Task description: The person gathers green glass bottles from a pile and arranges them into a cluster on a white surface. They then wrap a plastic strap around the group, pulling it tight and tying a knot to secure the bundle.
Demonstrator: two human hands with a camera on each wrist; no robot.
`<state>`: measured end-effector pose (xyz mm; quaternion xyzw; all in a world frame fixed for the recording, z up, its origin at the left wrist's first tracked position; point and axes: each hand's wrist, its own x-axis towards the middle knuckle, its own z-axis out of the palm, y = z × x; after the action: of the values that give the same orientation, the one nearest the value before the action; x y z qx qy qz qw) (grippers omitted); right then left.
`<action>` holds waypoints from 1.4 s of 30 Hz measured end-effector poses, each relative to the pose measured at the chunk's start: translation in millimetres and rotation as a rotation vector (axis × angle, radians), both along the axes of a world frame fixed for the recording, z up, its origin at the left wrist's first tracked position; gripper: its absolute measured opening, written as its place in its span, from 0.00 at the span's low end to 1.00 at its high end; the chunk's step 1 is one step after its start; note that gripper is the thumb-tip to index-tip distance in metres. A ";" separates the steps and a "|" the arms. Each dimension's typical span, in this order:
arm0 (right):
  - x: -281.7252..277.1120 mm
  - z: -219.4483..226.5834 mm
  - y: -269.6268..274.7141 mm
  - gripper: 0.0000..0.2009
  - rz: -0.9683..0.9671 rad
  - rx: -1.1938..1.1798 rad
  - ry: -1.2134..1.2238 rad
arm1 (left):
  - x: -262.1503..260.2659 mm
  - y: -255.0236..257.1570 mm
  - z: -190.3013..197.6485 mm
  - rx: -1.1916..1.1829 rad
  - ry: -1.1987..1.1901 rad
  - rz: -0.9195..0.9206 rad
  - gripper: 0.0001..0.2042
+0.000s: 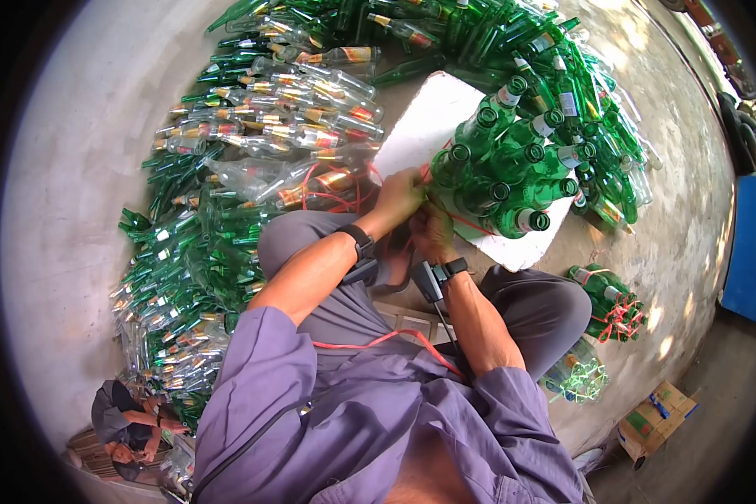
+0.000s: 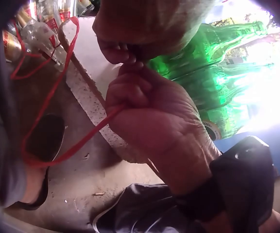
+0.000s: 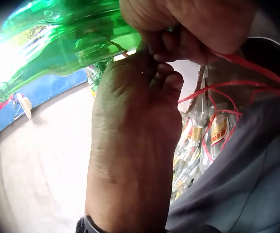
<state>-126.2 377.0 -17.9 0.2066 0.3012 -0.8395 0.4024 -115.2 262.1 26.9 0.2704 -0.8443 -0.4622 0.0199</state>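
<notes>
Several green glass bottles [image 1: 512, 160] stand upright in a cluster on a white foam board [image 1: 412, 109], with red plastic string [image 1: 472, 225] around their lower part. At the near side of the cluster, my left hand [image 1: 399, 197] and right hand [image 1: 433, 231] meet, fingers curled. The right hand [image 2: 149, 111] grips the red string [image 2: 76, 150], whose loose length loops out from its fist. Against the bottles, the left hand [image 3: 135, 102] pinches at the string with bent fingers; its fingertips are partly hidden behind the right hand in the right wrist view.
Clear bottles with labels [image 1: 311, 109] and green bottles [image 1: 176, 244] lie piled on the left and far side. A tied green bundle [image 1: 605, 298] and a cardboard box [image 1: 657, 416] are at the right. Another person [image 1: 130, 428] sits at lower left. Loose string [image 1: 336, 189] trails over bottles.
</notes>
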 end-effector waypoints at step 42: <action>-13.1 14.2 2.7 0.09 0.088 -0.054 -0.106 | 9.3 -1.1 28.8 0.543 0.130 0.243 0.07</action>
<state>-139.3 379.7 -3.7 0.2266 0.2653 -0.8167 0.4597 -105.9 260.9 55.7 0.3349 -0.6482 -0.6816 0.0560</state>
